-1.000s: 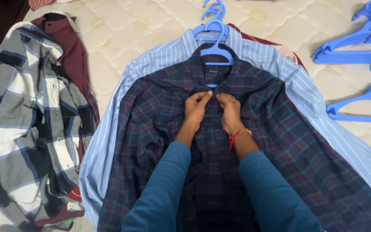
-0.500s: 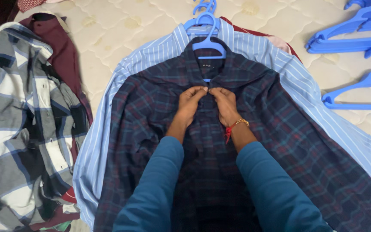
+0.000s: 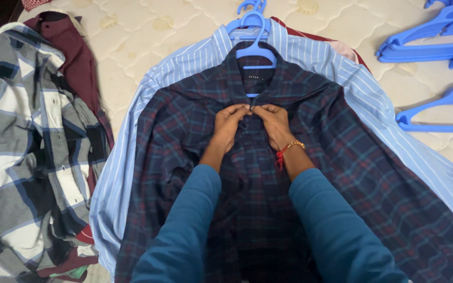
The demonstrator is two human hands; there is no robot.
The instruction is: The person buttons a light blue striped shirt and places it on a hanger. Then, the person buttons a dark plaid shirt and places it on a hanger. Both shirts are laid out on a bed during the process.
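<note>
On mattress [image 3: 148, 36]: plaid shirt [image 3: 342, 173] on blue hanger [image 3: 255, 50], atop striped shirt [image 3: 132, 152]. L hand [image 3: 229, 123] & R hand [image 3: 273, 121] both pinched shut on its placket below collar, fingertips touching. Grey check shirt [image 3: 22, 152] left; spare hangers [image 3: 436, 47] right.

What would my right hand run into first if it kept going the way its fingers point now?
The right hand points left, and its fingertips almost touch the left hand at the plaid shirt placket, just below the collar. It would likely meet the left fingertips first.

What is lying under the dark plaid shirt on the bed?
Under the dark plaid shirt lies a light blue striped shirt, and a maroon garment peeks out beneath that. Anything further below is covered.
</note>
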